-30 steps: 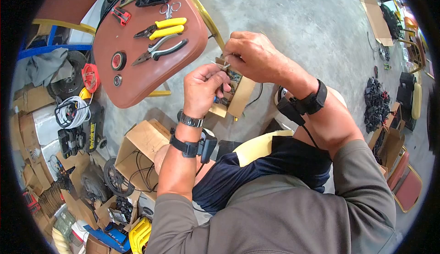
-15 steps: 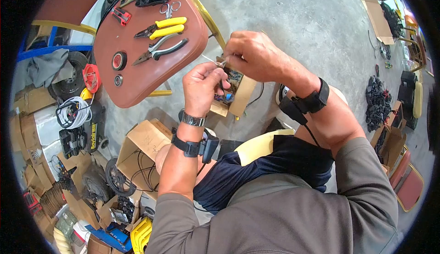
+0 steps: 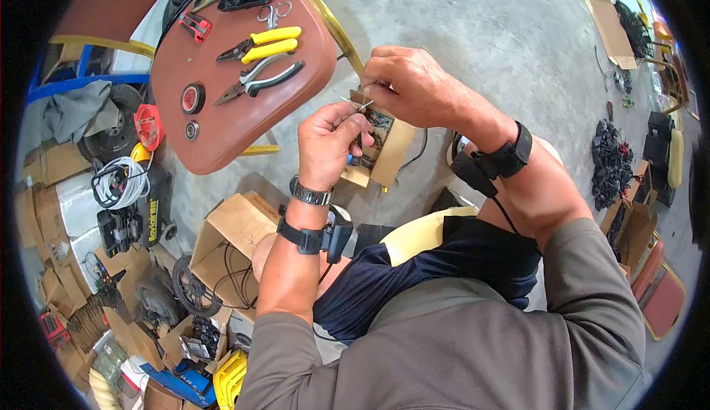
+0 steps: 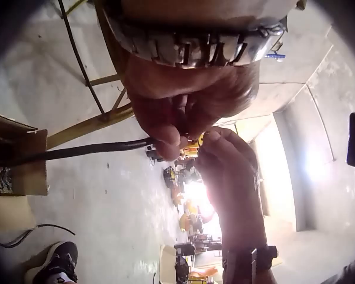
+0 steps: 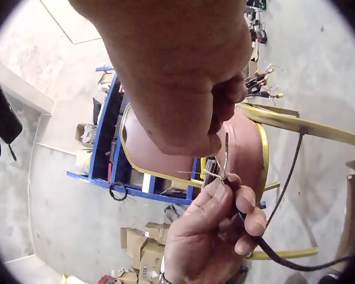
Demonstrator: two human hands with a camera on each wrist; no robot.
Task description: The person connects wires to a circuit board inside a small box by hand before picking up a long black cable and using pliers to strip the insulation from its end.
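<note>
My left hand (image 3: 329, 140) pinches the end of a black cable (image 4: 94, 151) between thumb and fingers. Thin bare wires (image 5: 226, 157) fan out past its fingertips, one upright and another pointing sideways. Opposite it, my right hand (image 3: 410, 85) has thumb and forefinger brought together on a wire at that same end; the fingertips partly hide it. In the left wrist view both hands meet closely, with a bit of yellow between them. The cable's black jacket (image 5: 278, 257) runs down and away from the left hand.
A brown chair seat (image 3: 229, 122) bears yellow-handled pliers (image 3: 270, 45), grey-and-black pliers (image 3: 259, 82), scissors (image 3: 274, 15), a red cutter (image 3: 195, 25) and a black tape roll (image 3: 192, 98). Below the hands stands an open cardboard box (image 3: 392, 151). Boxes and wheels crowd the left.
The right hand has shifted slightly about the wire ends. A pale wire that stuck out long to the left half a second ago now shows shorter, with strands crossing. The left hand keeps its hold.
</note>
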